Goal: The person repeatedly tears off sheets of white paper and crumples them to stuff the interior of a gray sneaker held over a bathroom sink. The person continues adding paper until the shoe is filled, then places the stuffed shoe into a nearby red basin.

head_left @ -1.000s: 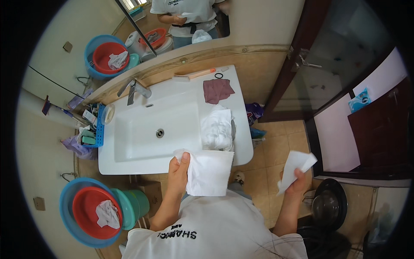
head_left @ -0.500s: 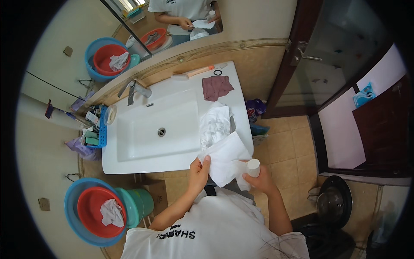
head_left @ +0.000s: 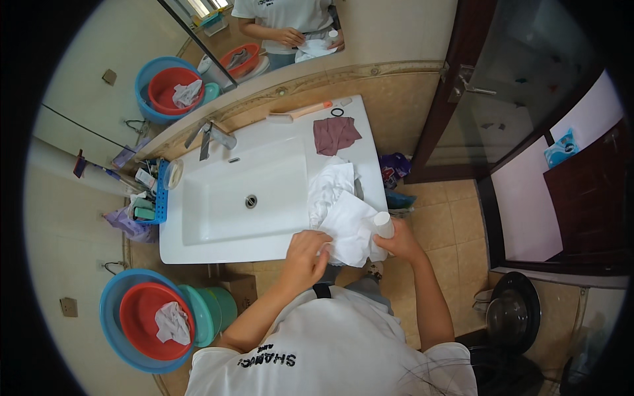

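A white cloth (head_left: 349, 226) lies partly unfolded over the right front part of the sink counter, its near end hanging at the edge. My left hand (head_left: 308, 256) has its fingers closed at the cloth's left edge. In my right hand (head_left: 400, 241) is a small white bottle (head_left: 383, 225), tilted beside the cloth's right side. Crumpled white fabric (head_left: 334, 181) lies just beyond the cloth on the counter. Farther back, a folded mauve cloth (head_left: 335, 135) rests flat on the counter.
The white sink (head_left: 244, 228) is on the left, with a faucet (head_left: 216, 136) behind it. A blue basket (head_left: 161, 191) stands at its left end. An orange-handled brush (head_left: 298, 113) lies along the back. Nested basins (head_left: 109, 317) and a green bucket (head_left: 226, 310) stand lower left.
The cloth and both hands have moved away from my body, onto the counter. The left hand has turned palm down at the cloth's edge; the bottle has shifted forward and stands more upright.
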Demonstrator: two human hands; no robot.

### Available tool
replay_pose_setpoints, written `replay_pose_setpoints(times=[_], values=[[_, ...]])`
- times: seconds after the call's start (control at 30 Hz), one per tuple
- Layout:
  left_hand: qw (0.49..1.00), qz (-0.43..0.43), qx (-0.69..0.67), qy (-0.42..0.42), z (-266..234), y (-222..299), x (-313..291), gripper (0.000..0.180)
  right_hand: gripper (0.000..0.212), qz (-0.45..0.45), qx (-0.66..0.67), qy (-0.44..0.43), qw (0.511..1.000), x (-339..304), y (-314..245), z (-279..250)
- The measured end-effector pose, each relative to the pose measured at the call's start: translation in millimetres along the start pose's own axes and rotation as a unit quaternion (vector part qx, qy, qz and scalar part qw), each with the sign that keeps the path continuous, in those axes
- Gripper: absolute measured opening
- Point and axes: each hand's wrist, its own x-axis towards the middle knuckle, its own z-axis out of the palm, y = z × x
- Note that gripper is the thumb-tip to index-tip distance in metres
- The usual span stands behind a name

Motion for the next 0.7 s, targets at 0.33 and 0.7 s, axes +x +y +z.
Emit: replay_pose_setpoints(times=[0.33,0.7], values=[[0.986,0.036,0.130,-0.102,21.5,-3.0,-2.9,0.026,0.035,0.032,0.094,0.039,0.994,3.8,40.0,3.2],[0.976,-0.047,0.118,-0.179,30.0,14.5,16.3,0.037,0.039,0.079,0.251,0.023,0.965,17.1,59.9,12.7]])
